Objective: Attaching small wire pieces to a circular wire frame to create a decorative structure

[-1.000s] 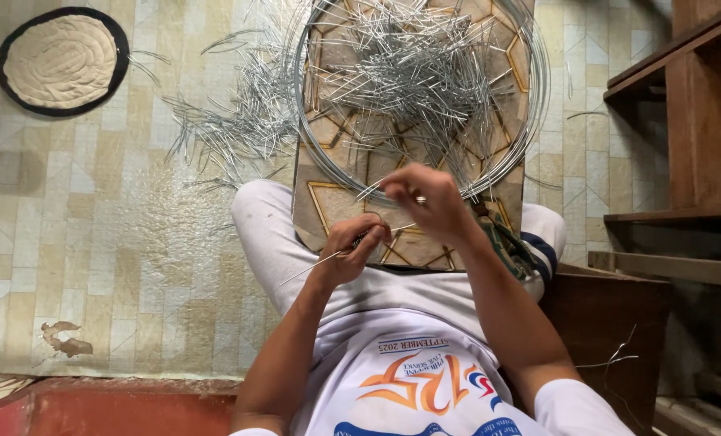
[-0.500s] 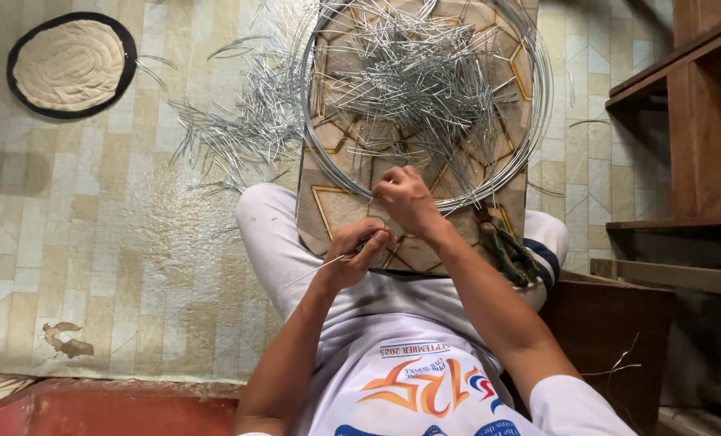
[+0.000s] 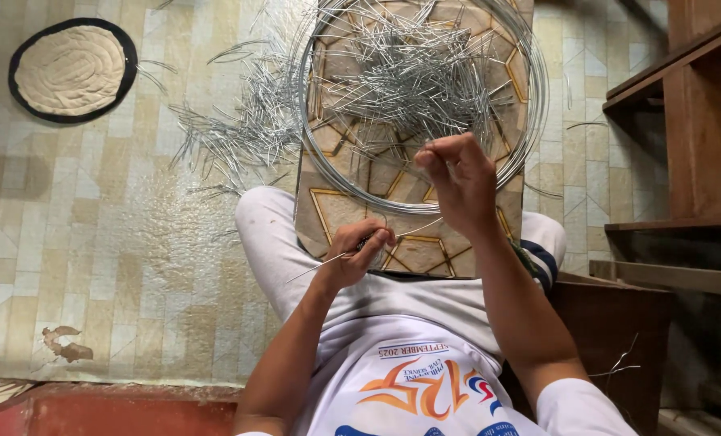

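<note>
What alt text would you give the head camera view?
A seated person's left hand pinches a thin wire while the right hand grips wire from a coil on a patterned board, amid cut wire pieces.

Tiled floor (image 3: 94, 242) under wire pieces (image 3: 239, 137)

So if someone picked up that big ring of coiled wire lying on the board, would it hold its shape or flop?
The coil of wire would probably keep its round form, since several thin strands lie bundled in one loop. It likely sags and springs a little, being thin wire. The short cut wire pieces heaped inside it lie loose, so they would probably slide off and scatter.
</note>
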